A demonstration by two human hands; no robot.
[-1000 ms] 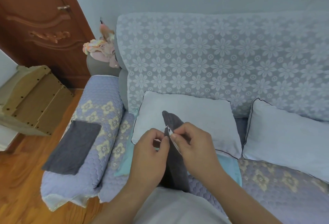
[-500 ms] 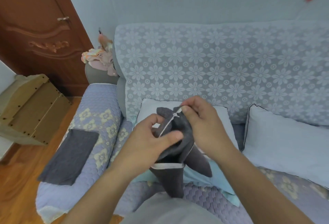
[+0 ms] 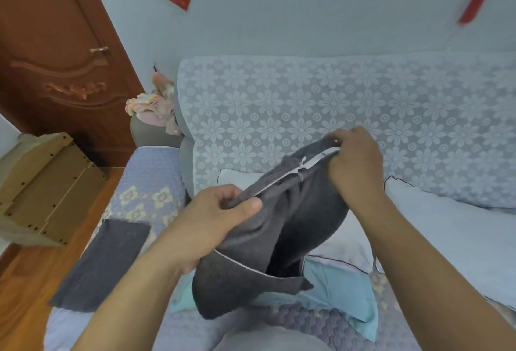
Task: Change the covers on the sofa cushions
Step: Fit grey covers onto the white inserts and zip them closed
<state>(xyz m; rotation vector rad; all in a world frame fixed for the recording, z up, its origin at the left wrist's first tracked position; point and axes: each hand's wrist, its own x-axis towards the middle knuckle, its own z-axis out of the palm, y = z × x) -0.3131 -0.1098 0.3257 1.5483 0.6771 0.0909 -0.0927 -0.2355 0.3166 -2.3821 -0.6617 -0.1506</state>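
A dark grey cushion cover [image 3: 296, 228] with a white zip along its top edge hangs between my hands above the sofa seat. My left hand [image 3: 217, 219] pinches the zip edge at its lower left end. My right hand [image 3: 354, 161] grips the upper right end of the zip, stretching the edge taut. The zip pull sits about midway along. Behind the cover lies a pale cushion [image 3: 237, 177], mostly hidden. A second pale cushion [image 3: 446, 228] leans on the right. Another folded dark grey cover [image 3: 103, 264] lies on the sofa's left arm.
A light blue cloth [image 3: 340, 295] lies on the quilted lilac seat under the cover. The sofa back [image 3: 307, 105] wears a white floral lace throw. Wooden flat-pack boards [image 3: 47, 183] stand left by a brown door [image 3: 55, 52]. Soft toys [image 3: 150, 105] sit on the corner.
Both hands rose and spread apart, lifting the grey cover off the seat. The right hand drew its end up and to the right, stretching the zip edge.
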